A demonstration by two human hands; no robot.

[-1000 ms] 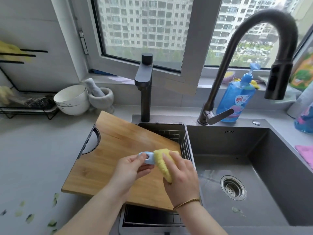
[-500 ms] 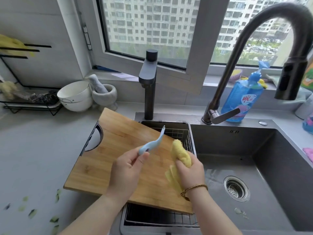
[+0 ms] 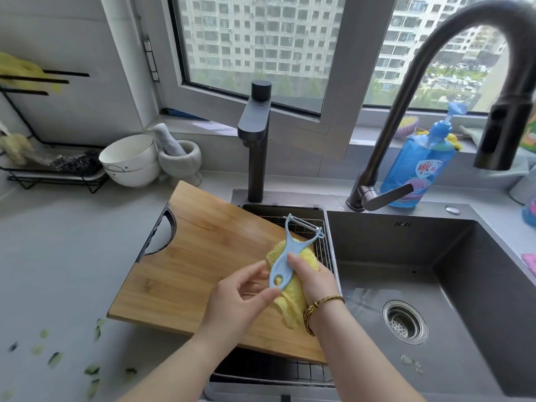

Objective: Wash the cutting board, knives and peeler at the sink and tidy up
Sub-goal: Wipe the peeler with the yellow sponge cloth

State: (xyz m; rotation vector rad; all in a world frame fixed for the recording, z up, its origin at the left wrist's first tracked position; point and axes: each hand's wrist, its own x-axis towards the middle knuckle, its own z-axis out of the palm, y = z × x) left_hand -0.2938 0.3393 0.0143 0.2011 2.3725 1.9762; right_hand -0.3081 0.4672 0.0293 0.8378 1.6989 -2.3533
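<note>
My left hand (image 3: 240, 297) pinches the bottom end of the blue peeler (image 3: 285, 256), thumb on one side and fingertips on the other, with the other fingers loosely spread. The peeler stands nearly upright above the board, blade end up and pointing away from me towards the window.

My right hand (image 3: 314, 281) is curled round a yellow cloth (image 3: 293, 303), which bunches behind the peeler's handle and hangs below my palm. My right thumb lies against the side of the handle. A braided bracelet (image 3: 319, 306) sits on that wrist.

Under both hands is the wooden cutting board (image 3: 203, 256). It lies askew, its left part on the grey worktop (image 3: 58, 256) and its right part over the wire rack (image 3: 323, 242) in the small left basin. The cut-out handle of the board faces left.

To the right is the big basin of the sink (image 3: 391, 248), wet at the bottom, with a round strainer (image 3: 404, 322) in the drain. The tall curved tap (image 3: 435, 68) arches over it, and a short square tap (image 3: 256, 134) stands behind the rack. A blue bottle of washing-up liquid (image 3: 417, 169) stands just behind the tall tap's lever.

At the back left of the worktop are stacked white bowls (image 3: 130, 161), with a stone mortar and pestle (image 3: 179, 161) just beside them. Green peel scraps (image 3: 58, 358) lie scattered on the worktop near its front edge.
</note>
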